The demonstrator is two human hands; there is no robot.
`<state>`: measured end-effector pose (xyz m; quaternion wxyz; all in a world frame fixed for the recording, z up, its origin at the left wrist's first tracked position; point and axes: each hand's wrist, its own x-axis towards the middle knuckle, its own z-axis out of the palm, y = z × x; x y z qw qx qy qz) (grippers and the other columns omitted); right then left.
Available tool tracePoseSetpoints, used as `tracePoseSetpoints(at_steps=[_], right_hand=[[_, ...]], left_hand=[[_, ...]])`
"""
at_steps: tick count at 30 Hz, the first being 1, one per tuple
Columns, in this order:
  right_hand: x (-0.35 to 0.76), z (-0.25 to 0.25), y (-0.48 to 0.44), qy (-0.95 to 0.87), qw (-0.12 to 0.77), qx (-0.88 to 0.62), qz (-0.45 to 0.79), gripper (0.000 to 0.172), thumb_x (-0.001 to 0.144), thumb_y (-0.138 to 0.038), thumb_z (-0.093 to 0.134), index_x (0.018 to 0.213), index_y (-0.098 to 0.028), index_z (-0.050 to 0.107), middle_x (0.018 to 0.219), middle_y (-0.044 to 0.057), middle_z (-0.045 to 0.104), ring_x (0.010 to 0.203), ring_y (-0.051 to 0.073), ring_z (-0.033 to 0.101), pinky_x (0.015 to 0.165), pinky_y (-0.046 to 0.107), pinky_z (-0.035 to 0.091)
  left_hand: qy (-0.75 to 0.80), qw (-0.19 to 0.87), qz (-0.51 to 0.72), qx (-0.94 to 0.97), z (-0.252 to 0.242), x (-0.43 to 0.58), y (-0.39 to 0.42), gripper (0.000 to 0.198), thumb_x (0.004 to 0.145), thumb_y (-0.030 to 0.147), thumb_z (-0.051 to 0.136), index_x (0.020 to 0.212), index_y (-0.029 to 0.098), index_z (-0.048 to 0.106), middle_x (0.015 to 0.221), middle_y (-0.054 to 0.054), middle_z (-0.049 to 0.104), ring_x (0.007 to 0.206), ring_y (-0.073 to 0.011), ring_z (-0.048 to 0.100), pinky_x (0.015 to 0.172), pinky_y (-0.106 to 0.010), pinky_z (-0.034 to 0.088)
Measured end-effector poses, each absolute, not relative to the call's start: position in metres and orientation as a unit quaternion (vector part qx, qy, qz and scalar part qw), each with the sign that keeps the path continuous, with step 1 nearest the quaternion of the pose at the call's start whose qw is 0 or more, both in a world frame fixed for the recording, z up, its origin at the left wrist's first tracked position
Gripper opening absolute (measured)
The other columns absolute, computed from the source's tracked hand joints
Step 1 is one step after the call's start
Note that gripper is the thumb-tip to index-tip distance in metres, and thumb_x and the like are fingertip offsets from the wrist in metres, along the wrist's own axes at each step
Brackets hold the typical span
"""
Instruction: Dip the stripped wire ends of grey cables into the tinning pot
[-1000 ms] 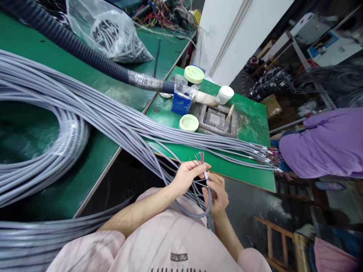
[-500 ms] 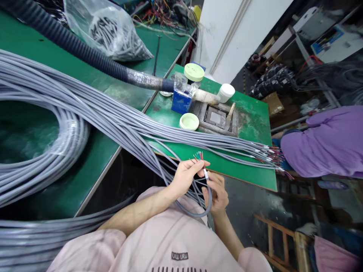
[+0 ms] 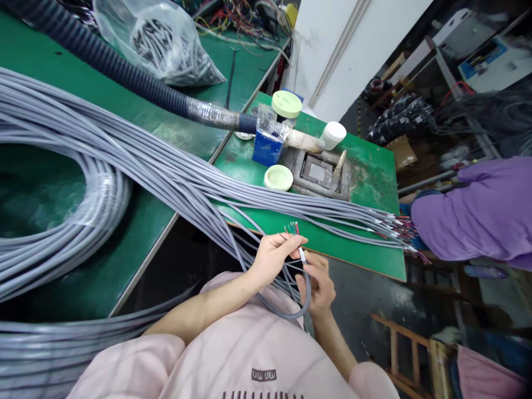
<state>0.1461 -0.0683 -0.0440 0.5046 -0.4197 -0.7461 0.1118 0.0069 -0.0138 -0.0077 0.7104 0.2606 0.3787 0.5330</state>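
My left hand [image 3: 275, 255] pinches the fanned-out coloured wires [image 3: 293, 228] at the end of a grey cable. The wire tips stick up past my thumb and fingers. Just below, my right hand [image 3: 319, 281] grips the grey cable [image 3: 306, 296] near a white band [image 3: 302, 255] where the sheath ends. From there the cable loops down and back toward my lap. Beyond my hands a bundle of grey cables [image 3: 266, 195] runs across the green bench, its stripped wire ends [image 3: 405, 230] at the right edge.
On the green board [image 3: 369, 166] stand a soldering pot [image 3: 319, 170], a pale green lid [image 3: 278, 178], a white jar [image 3: 333, 135] and a blue box [image 3: 266, 147] under a black hose [image 3: 137, 72]. A coiled cable bundle [image 3: 103, 205] lies left. A person in purple [image 3: 469, 210] is at the right.
The view shifts very slightly. Both hands keep their hold on the cable and its wires, with hardly any movement.
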Motion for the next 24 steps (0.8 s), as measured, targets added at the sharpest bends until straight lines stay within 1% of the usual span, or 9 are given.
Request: tracePoseSetpoints(at_steps=[3, 7, 13, 18, 24], right_hand=[[0.1459, -0.0429, -0.0683, -0.745, 0.501, -0.427, 0.111, 0.032, 0.084, -0.016, 0.06, 0.114, -0.025, 0.056, 0.113, 0.009, 0.068, 0.105, 0.025, 0.064, 0.082, 0.049, 0.055], [0.1455, -0.0422, -0.0685, -0.746, 0.503, -0.423, 0.109, 0.035, 0.083, -0.015, 0.061, 0.115, -0.025, 0.056, 0.113, 0.01, 0.068, 0.105, 0.026, 0.064, 0.081, 0.05, 0.055], [0.1454, -0.0426, -0.0695, -0.745, 0.504, -0.425, 0.099, 0.033, 0.084, -0.017, 0.06, 0.116, -0.026, 0.054, 0.113, 0.009, 0.068, 0.104, 0.026, 0.064, 0.079, 0.049, 0.056], [0.1461, -0.0437, -0.0706, -0.748, 0.506, -0.417, 0.103, 0.037, 0.083, -0.015, 0.061, 0.117, -0.024, 0.055, 0.114, 0.01, 0.067, 0.105, 0.026, 0.063, 0.081, 0.05, 0.055], [0.1463, -0.0438, -0.0724, -0.747, 0.501, -0.428, 0.092, 0.036, 0.083, -0.016, 0.06, 0.117, -0.026, 0.054, 0.113, 0.01, 0.067, 0.104, 0.026, 0.064, 0.08, 0.05, 0.056]], left_hand=[[0.381, 0.712, 0.53, 0.258, -0.0078, 0.0065, -0.014, 0.035, 0.071, 0.043, 0.075, 0.05, 0.016, 0.065, 0.057, -0.003, 0.064, 0.067, -0.0137, 0.062, 0.072, -0.026, 0.047], [0.377, 0.717, 0.53, 0.251, -0.0119, 0.0075, -0.0152, 0.036, 0.072, 0.043, 0.073, 0.05, 0.016, 0.064, 0.058, -0.003, 0.064, 0.072, -0.015, 0.063, 0.071, -0.026, 0.047], [0.366, 0.738, 0.521, 0.224, -0.0121, 0.0089, -0.0153, 0.035, 0.072, 0.042, 0.073, 0.051, 0.015, 0.064, 0.058, -0.002, 0.063, 0.061, -0.0109, 0.057, 0.064, -0.025, 0.045], [0.352, 0.75, 0.519, 0.209, -0.008, 0.0093, -0.0143, 0.035, 0.071, 0.042, 0.074, 0.05, 0.015, 0.064, 0.056, -0.002, 0.062, 0.057, -0.0097, 0.056, 0.063, -0.024, 0.044], [0.349, 0.75, 0.519, 0.216, -0.011, 0.0099, -0.0166, 0.03, 0.073, 0.041, 0.073, 0.058, 0.015, 0.069, 0.055, -0.001, 0.062, 0.057, -0.0094, 0.055, 0.063, -0.024, 0.044]])
